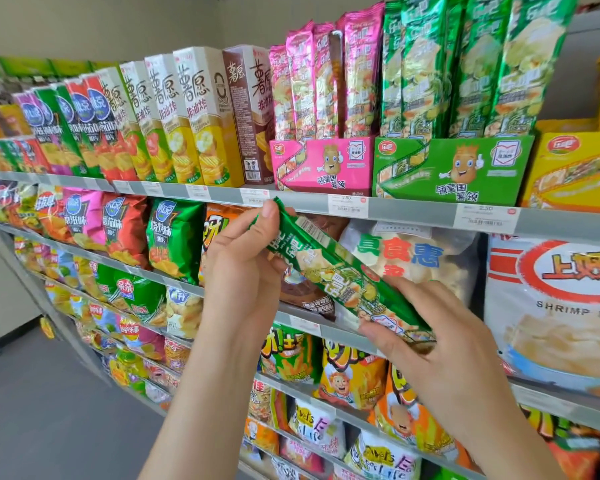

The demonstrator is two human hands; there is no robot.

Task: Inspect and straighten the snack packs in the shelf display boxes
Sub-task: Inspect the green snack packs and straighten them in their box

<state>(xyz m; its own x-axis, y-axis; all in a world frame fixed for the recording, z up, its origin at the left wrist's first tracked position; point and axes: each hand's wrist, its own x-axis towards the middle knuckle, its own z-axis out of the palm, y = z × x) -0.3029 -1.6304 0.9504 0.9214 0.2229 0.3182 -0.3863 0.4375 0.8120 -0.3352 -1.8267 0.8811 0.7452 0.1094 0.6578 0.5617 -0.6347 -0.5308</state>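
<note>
One long green foil snack pack (340, 282) is held slantwise before the shelves, below the green cardboard display box (451, 168). The left hand (243, 268) pinches its upper end, and the right hand (440, 341) has its fingers (409, 287) curled round the lower end. Three display boxes show, with a pink cardboard box (326, 174) and a yellow cardboard box (575, 174) either side of the green one

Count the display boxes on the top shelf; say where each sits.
3: pink cardboard display box mid-shelf; green cardboard display box just right of it; yellow cardboard display box at the frame's right edge, cut off. More may be hidden.
</note>
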